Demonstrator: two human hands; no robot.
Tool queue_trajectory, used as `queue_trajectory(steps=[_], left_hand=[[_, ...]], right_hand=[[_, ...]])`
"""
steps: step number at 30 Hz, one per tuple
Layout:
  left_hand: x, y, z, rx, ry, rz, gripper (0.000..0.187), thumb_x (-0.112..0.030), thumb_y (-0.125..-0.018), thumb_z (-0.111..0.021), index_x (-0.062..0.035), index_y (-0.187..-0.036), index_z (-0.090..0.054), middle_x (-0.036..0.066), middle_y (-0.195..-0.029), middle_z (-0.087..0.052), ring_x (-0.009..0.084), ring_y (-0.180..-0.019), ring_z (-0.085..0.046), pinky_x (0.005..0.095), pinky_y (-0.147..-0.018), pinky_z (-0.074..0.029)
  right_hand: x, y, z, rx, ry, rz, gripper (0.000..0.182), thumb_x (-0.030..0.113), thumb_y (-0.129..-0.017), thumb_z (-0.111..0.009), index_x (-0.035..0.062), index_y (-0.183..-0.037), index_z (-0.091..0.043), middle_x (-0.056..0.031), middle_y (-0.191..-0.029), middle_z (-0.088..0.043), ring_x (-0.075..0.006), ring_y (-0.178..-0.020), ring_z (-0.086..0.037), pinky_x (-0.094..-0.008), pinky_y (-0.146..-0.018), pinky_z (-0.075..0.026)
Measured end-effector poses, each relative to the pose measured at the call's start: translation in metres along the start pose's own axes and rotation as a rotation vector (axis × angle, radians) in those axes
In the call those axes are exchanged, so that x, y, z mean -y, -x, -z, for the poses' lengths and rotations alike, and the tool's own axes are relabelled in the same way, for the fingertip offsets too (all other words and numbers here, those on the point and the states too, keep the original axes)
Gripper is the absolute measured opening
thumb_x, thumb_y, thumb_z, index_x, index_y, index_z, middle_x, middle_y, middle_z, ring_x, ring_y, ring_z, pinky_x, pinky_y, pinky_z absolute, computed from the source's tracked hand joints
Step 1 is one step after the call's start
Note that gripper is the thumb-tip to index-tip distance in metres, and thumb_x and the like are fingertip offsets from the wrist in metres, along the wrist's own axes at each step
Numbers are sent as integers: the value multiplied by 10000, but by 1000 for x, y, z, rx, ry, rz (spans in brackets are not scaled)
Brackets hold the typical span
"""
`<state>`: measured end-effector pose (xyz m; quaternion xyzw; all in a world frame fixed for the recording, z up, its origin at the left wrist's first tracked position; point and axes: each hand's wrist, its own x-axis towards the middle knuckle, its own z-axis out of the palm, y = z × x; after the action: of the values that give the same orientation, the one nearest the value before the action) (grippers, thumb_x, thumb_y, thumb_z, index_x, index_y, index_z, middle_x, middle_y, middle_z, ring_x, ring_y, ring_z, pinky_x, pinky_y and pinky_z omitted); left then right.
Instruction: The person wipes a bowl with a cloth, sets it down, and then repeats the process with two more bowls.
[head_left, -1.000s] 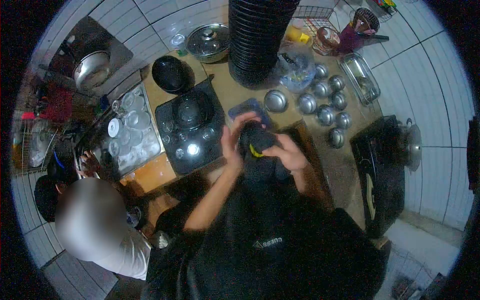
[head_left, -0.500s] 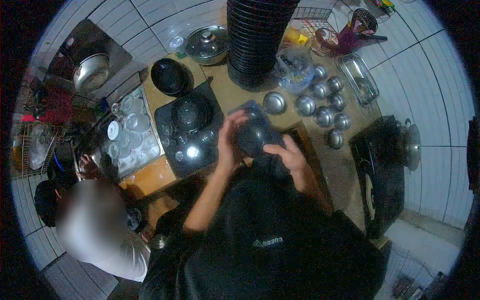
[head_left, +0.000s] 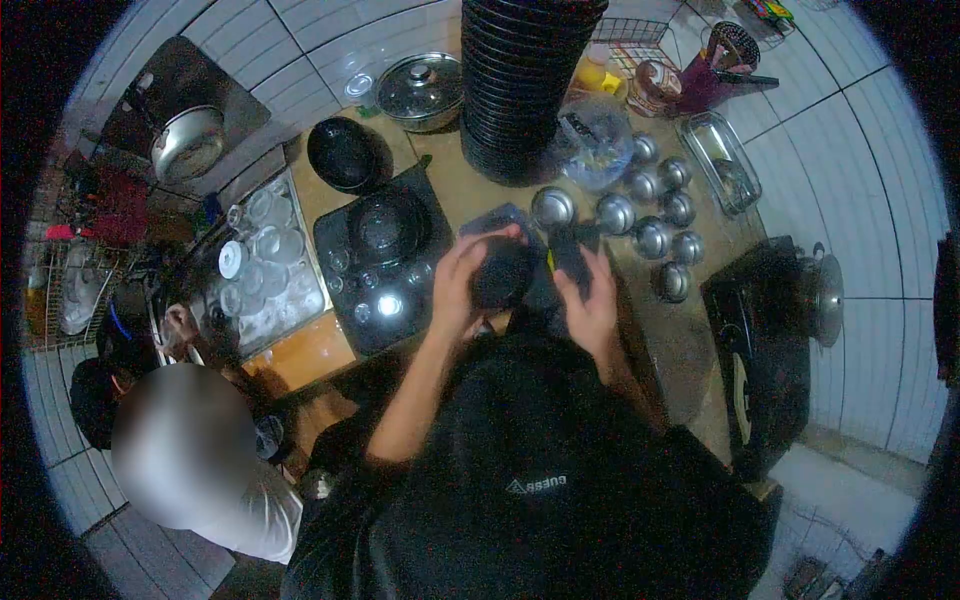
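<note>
My left hand (head_left: 458, 292) is wrapped round the left side of a dark round bowl (head_left: 500, 272), its fingers over the rim. My right hand (head_left: 594, 306) grips a dark, limp piece that looks like a cloth (head_left: 572, 255), with a small yellow patch at its edge. This cloth is just right of the bowl. Behind the bowl a dark blue item (head_left: 492, 217) lies on the counter, partly covered by my left fingers. A tall stack of black bowls (head_left: 525, 100) rises beyond my hands.
Several round metal containers (head_left: 615, 213) stand to the right, near a glass dish (head_left: 722, 165). A black mat (head_left: 340, 255) with upturned glassware and a black bowl (head_left: 343, 155) lie left. Another person (head_left: 190, 450) works at the sink with drying glasses. A stove (head_left: 770, 340) stands far right.
The bowl has turned and shifted slightly left into my left hand. My right hand has come off the bowl and now holds the dark cloth to its right.
</note>
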<state>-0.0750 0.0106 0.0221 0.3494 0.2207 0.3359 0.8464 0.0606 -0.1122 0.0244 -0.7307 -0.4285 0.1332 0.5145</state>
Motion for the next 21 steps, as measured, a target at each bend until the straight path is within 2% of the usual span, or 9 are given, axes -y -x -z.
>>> queue_trajectory(steps=[3, 4, 9, 11, 12, 15, 16, 19, 21], left_hand=[[12, 2, 6, -46, -8, 72, 517, -454, -970, -440, 5, -1153, -591, 129, -1145, -624, 221, -1005, -623, 345, -892, -507], [14, 3, 5, -93, 109, 162, 571, -521, -982, -384, -18, -1166, -580, 115, -1122, -627, 210, -978, -629, 338, -870, -515], [20, 8, 6, -138, 178, 188, 714, -649, -957, -259, -44, -1230, -521, 116, -1106, -625, 223, -939, -638, 367, -843, -525], [21, 7, -1, -357, 218, 227, 762, -670, -948, -233, -32, -1263, -504, 146, -1131, -629, 268, -988, -626, 419, -910, -495], [22, 6, 7, 21, 274, 165, 834, -698, -933, -202, -10, -1335, -450, 177, -1247, -579, 305, -1103, -573, 447, -1003, -425], [13, 5, 16, 138, -91, 56, 902, -734, -911, -179, 0, -1387, -397, 186, -1357, -496, 299, -1222, -494, 437, -1063, -359], [10, 16, -4, -272, 128, 327, 948, -760, -894, -160, 15, -1389, -392, 171, -1408, -446, 281, -1231, -478, 413, -1059, -357], [16, 12, -3, -308, -137, 157, 972, -772, -885, -134, 22, -1376, -403, 167, -1394, -463, 275, -1189, -500, 392, -1047, -362], [25, 4, 12, -390, -31, 147, 979, -773, -884, -125, 32, -1361, -409, 163, -1386, -470, 270, -1155, -506, 374, -1039, -365]], right_hand=[[37, -3, 13, 289, 160, 39, 597, 7, -762, -621, 34, -1343, -487, -251, -1280, -490, -366, -1191, -513, -371, -998, -407], [34, -5, 10, 376, 170, 134, 710, 95, -723, -659, 82, -1395, -432, -256, -1244, -470, -457, -1071, -526, -449, -894, -476], [35, 1, -6, 429, 282, 244, 746, 134, -742, -665, 103, -1432, -385, -190, -1297, -466, -428, -1059, -546, -453, -857, -498], [44, 3, -6, 572, 391, 345, 739, 155, -742, -678, 103, -1424, -398, -154, -1318, -471, -416, -1063, -555, -453, -855, -511], [43, 6, -7, 584, 397, 427, 723, 173, -736, -691, 120, -1408, -429, -143, -1323, -478, -416, -1059, -562, -462, -861, -517], [29, 5, -8, 523, 316, 477, 727, 161, -722, -692, 138, -1404, -442, -149, -1288, -500, -403, -1041, -570, -458, -852, -520], [32, 0, -6, 475, 289, 394, 721, 145, -711, -690, 144, -1394, -459, -150, -1255, -521, -384, -1031, -577, -442, -857, -519], [34, -8, -6, 447, 287, 225, 725, 134, -701, -690, 135, -1390, -464, -144, -1241, -529, -366, -1037, -577, -422, -862, -520], [45, -1, -5, 509, 333, 215, 684, 136, -713, -684, 129, -1368, -487, -134, -1237, -532, -363, -1054, -571, -426, -875, -516]])
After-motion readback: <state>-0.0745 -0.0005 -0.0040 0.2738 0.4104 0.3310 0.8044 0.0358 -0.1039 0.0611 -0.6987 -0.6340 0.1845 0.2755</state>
